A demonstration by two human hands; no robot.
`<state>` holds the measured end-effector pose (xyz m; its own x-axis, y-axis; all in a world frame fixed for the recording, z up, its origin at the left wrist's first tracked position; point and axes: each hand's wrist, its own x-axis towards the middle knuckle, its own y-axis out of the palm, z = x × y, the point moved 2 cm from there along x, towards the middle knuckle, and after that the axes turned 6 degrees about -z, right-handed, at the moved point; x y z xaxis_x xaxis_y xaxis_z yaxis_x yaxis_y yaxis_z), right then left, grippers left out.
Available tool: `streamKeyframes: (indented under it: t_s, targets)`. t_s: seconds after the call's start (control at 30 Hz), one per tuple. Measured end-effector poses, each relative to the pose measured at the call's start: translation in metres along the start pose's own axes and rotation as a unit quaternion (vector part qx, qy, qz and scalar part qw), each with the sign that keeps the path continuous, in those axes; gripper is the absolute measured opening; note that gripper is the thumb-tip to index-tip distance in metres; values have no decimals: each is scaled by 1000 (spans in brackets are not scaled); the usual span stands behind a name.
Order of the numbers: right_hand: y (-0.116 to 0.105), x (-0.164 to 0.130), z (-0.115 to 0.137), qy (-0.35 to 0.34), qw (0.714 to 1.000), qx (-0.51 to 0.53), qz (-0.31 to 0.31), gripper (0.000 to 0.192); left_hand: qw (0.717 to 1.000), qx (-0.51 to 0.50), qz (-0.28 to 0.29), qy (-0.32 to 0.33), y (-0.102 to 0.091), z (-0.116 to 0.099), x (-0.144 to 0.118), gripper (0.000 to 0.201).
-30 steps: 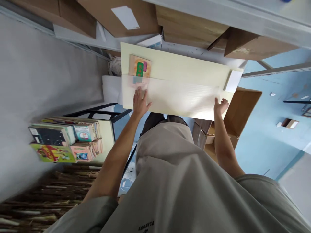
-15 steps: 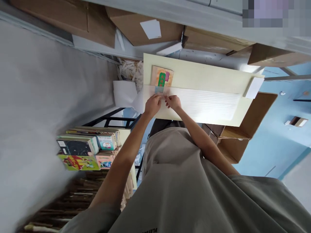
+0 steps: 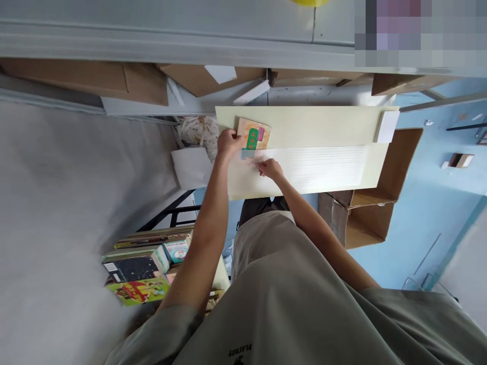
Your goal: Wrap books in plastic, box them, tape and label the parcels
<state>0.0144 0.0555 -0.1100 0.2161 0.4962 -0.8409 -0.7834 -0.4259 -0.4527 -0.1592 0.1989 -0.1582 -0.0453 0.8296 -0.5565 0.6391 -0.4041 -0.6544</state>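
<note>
My left hand (image 3: pixel 227 142) has its fingers closed on the edge of the small colourful book (image 3: pixel 253 134) at the cream tabletop's (image 3: pixel 323 119) far-left corner, my right hand (image 3: pixel 270 167) lies loosely curled on the translucent plastic sheet (image 3: pixel 315 165) beside it, which looks light, floppy and slick, best pinched at an edge.

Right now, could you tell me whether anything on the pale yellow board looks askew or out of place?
Nothing stands out. The pale yellow board lies flat, the translucent ribbed sheet lines up with it, and the left hand and right hand rest by the small colourful book.
</note>
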Motion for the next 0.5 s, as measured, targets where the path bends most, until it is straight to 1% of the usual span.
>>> streamKeyframes:
  t_s: [0.07,0.1,0.2,0.27,0.37,0.47,0.5]
  targets:
    - [3,-1,-4,-11,1000,8,-4,50,999,-4,29,25,-5,1,3,4]
    - [6,-2,-6,-15,1000,11,-8,50,999,-14,29,42,-7,1,2,4]
    - [12,-5,-14,-31,999,20,-25,47,994,-52,-12,99,-10,-6,-9,7]
    - [14,-7,-19,-48,998,27,-31,46,987,-71,-50,133,-15,-18,-22,9]
    - [15,-7,-23,-69,996,50,-16,48,974,-71,-93,192,-30,-48,-50,9]
    - [11,-5,-21,-83,992,93,24,51,955,-53,-126,265,-49,-89,-91,14]
    - [8,-4,-21,-90,990,106,37,46,951,-51,-135,275,-53,-103,-106,19]
